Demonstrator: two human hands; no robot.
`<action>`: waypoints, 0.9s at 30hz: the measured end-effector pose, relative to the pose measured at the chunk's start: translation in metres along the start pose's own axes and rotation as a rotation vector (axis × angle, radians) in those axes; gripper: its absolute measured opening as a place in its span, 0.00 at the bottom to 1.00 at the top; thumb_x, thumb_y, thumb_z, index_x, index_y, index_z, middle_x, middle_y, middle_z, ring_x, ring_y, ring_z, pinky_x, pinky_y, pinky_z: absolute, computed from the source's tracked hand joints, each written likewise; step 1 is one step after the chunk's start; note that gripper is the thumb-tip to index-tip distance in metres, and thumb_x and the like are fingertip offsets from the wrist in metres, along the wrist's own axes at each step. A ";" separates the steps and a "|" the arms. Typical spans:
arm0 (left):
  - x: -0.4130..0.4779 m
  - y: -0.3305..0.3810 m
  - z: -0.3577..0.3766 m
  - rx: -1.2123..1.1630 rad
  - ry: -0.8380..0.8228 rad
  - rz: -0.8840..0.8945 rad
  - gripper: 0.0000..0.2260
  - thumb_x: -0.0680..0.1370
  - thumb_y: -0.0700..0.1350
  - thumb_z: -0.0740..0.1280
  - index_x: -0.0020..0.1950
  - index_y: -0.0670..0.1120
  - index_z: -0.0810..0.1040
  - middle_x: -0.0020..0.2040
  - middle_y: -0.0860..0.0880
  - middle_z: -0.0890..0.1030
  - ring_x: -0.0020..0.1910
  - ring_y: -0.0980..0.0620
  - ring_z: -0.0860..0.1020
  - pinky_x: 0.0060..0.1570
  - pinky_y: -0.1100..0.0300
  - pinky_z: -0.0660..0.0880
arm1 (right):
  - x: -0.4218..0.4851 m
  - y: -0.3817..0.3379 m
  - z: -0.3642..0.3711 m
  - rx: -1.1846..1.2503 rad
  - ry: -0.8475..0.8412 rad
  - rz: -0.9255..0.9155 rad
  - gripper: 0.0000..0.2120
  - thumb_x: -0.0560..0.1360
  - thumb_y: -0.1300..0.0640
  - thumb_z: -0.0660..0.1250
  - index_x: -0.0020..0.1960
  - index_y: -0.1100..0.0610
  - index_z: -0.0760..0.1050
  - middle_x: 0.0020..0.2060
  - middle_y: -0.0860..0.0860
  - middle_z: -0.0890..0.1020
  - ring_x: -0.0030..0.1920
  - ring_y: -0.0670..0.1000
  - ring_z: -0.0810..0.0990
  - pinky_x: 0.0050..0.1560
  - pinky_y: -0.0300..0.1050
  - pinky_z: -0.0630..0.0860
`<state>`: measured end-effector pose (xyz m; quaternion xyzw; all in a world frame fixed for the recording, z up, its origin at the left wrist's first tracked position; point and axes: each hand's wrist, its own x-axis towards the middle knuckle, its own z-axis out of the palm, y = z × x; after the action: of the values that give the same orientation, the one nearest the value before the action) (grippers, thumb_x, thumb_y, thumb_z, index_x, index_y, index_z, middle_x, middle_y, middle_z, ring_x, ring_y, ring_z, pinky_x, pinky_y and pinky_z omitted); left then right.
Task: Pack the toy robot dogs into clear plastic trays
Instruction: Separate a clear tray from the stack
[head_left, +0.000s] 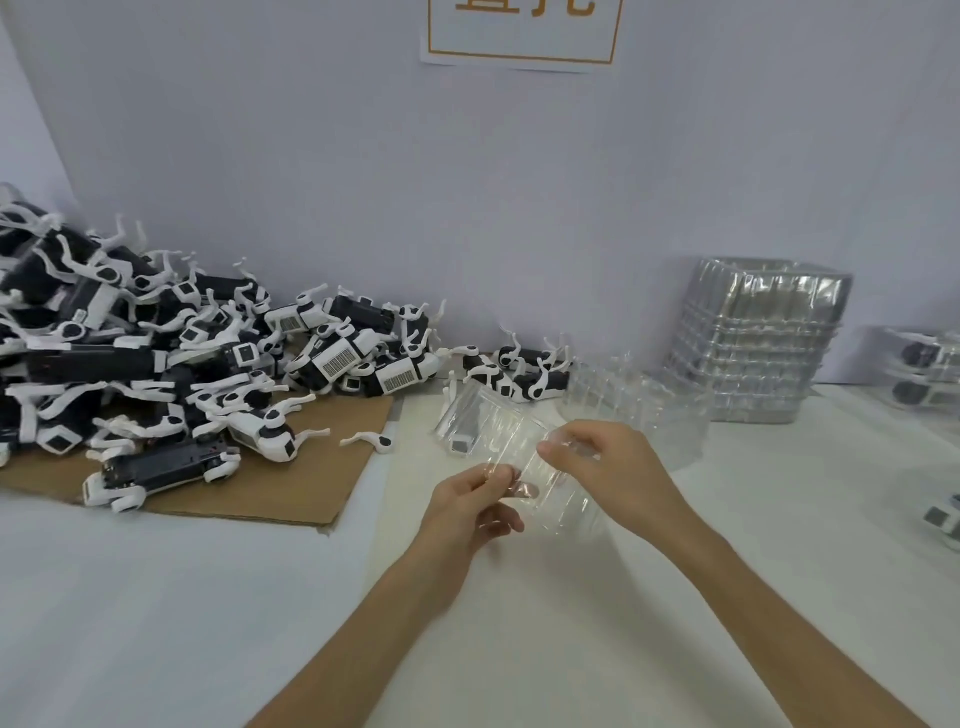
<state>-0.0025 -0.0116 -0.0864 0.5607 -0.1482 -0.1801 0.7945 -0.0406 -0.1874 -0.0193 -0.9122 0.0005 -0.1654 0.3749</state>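
Note:
A clear plastic tray (558, 501) is held above the white table between both hands. My left hand (467, 512) pinches its near left edge with thumb and fingers. My right hand (605, 470) grips its far right edge from above. A second clear tray (470, 415) lies just behind, with a small grey block inside it. A large pile of black-and-white toy robot dogs (171, 358) covers the left of the table, partly on a brown cardboard sheet (291, 483). Two more dogs (524, 374) lie near the wall behind the trays.
A tall stack of clear trays (758, 338) stands at the back right, with loose trays (639, 400) in front of it. Packed trays with dogs (924, 374) sit at the far right edge. A loose white leg (369, 441) lies on the cardboard.

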 end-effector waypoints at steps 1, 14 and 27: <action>0.000 0.000 0.000 0.001 -0.001 0.003 0.09 0.73 0.55 0.72 0.43 0.51 0.85 0.46 0.47 0.85 0.35 0.50 0.79 0.44 0.59 0.75 | 0.001 0.001 0.000 0.031 0.012 0.009 0.12 0.76 0.43 0.70 0.42 0.50 0.83 0.36 0.48 0.84 0.44 0.49 0.83 0.55 0.55 0.77; 0.006 -0.001 0.000 0.002 -0.070 0.028 0.16 0.76 0.54 0.69 0.57 0.44 0.79 0.54 0.45 0.86 0.35 0.53 0.79 0.44 0.63 0.77 | 0.008 0.003 -0.003 0.232 0.099 0.027 0.07 0.76 0.48 0.71 0.42 0.49 0.85 0.28 0.48 0.83 0.35 0.40 0.81 0.37 0.31 0.69; 0.008 -0.002 -0.018 -0.019 -0.022 0.022 0.10 0.75 0.49 0.69 0.48 0.43 0.77 0.44 0.44 0.84 0.36 0.50 0.80 0.41 0.61 0.75 | 0.031 0.012 -0.068 0.418 0.612 -0.026 0.11 0.77 0.48 0.71 0.37 0.51 0.82 0.29 0.43 0.81 0.34 0.45 0.74 0.35 0.30 0.70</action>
<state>0.0123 -0.0007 -0.0941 0.5494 -0.1613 -0.1790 0.8001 -0.0307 -0.2461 0.0272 -0.7242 0.0671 -0.4319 0.5333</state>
